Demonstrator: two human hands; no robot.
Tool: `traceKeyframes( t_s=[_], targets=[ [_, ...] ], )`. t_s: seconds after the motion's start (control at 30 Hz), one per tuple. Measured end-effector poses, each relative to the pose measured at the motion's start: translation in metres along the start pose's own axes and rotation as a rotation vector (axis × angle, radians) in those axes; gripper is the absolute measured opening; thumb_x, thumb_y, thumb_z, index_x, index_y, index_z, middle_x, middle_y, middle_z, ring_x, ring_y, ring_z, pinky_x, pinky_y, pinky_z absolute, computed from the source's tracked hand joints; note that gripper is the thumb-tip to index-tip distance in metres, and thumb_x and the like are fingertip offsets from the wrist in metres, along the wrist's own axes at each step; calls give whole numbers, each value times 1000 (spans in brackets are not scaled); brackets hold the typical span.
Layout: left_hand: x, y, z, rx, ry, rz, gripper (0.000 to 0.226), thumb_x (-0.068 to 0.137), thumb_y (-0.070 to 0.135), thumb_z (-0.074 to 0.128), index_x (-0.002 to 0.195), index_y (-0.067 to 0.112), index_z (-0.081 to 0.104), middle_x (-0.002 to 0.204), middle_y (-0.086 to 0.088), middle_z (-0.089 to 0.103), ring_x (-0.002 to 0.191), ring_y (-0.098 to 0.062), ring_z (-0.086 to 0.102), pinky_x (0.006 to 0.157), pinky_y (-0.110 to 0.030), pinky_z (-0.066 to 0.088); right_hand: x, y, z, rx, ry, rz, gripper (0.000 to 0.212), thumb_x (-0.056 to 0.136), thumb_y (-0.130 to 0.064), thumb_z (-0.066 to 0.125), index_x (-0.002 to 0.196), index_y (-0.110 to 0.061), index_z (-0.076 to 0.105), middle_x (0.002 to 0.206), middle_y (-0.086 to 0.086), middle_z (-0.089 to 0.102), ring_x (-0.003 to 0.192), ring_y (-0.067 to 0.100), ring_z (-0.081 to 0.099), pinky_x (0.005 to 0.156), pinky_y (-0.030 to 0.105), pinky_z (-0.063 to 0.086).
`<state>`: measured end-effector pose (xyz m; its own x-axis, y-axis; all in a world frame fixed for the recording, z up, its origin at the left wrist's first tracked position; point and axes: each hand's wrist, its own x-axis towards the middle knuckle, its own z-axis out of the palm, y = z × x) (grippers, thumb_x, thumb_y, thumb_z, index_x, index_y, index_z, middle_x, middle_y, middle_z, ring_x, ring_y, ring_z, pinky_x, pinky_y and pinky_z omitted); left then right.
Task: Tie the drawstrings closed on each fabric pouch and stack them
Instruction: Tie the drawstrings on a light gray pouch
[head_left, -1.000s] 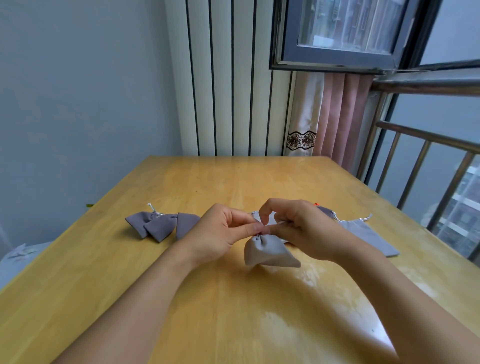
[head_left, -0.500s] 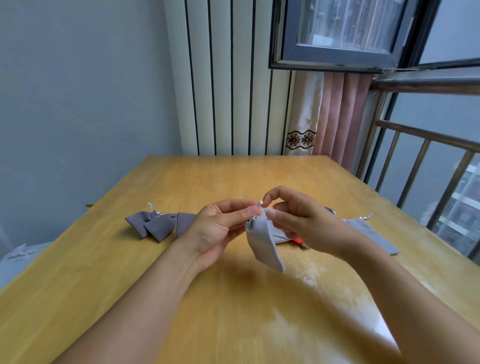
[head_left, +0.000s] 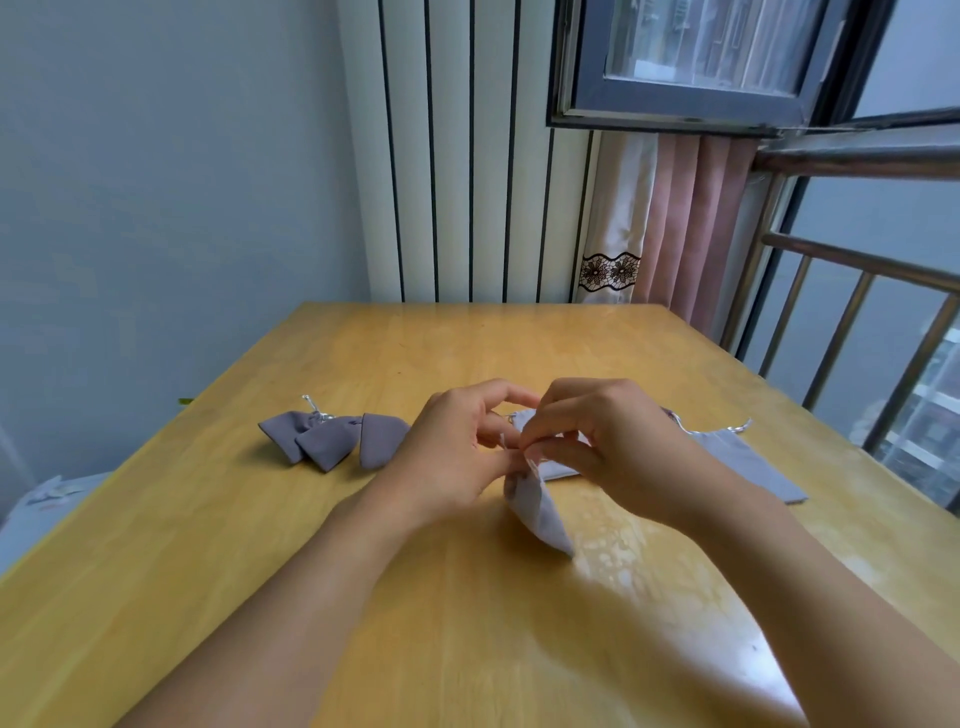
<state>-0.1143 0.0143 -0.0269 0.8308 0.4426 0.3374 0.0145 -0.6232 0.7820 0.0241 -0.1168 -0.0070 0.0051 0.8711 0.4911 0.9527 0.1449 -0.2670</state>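
A small grey fabric pouch (head_left: 540, 512) hangs by its gathered neck between my hands above the wooden table (head_left: 363, 597). My left hand (head_left: 457, 457) pinches the thin pale drawstring at the neck. My right hand (head_left: 608, 441) pinches the string from the other side, fingers curled over the pouch top. Left of my hands lies a cluster of three tied grey pouches (head_left: 332, 439). Behind my right hand lie flat grey pouches (head_left: 748, 462) with loose silver strings, partly hidden.
The table runs back to a white ribbed radiator (head_left: 467, 156) and a pink curtain (head_left: 685, 218). A metal railing (head_left: 857, 332) stands along the right edge. A pale object (head_left: 47, 493) sits off the table's left side.
The pouch went from resting wide on the table to hanging narrow from its neck. Both hands have shifted slightly, fingers working the string at the top.
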Motion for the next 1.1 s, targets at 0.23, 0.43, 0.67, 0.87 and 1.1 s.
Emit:
traceKeyframes(
  t_s=[0.23, 0.43, 0.67, 0.87, 1.1],
  targets=[
    [1, 4, -3, -453, -31, 1, 43, 74, 3, 79, 112, 16, 64, 79, -11, 76, 79, -18, 71, 77, -26, 54, 2, 9, 1, 619, 80, 389, 23, 75, -40, 82, 88, -20, 81, 78, 32, 67, 60, 44, 47, 52, 56, 42],
    [1, 4, 7, -502, 94, 27, 26, 71, 15, 76, 97, 14, 73, 84, -9, 77, 83, -19, 74, 80, -25, 56, 3, 8, 4, 1095, 78, 707, 36, 64, -16, 82, 88, 9, 72, 68, 14, 62, 55, 17, 42, 51, 22, 36],
    [2, 1, 16, -405, 269, 31, 10, 81, 14, 77, 85, 22, 79, 82, 3, 77, 76, -12, 71, 73, -26, 55, 2, 4, 7, 1175, 132, 770, 17, 80, -8, 74, 84, 7, 70, 74, 22, 64, 50, 25, 59, 47, 27, 52],
    [2, -2, 14, -78, 446, 63, 15, 82, 14, 77, 83, 30, 78, 73, 13, 75, 69, -14, 69, 67, -34, 58, 3, 8, 11, 1088, 96, 639, 26, 86, -16, 72, 98, 7, 73, 74, 11, 64, 62, 15, 43, 57, 20, 36],
    [-3, 3, 16, -35, 445, 84, 12, 82, 9, 76, 87, 19, 80, 77, 11, 76, 70, -2, 70, 65, -19, 56, 4, 8, 20, 979, 157, 591, 19, 72, -19, 82, 83, -5, 79, 74, 9, 72, 65, 18, 45, 56, 21, 35]
  ],
)
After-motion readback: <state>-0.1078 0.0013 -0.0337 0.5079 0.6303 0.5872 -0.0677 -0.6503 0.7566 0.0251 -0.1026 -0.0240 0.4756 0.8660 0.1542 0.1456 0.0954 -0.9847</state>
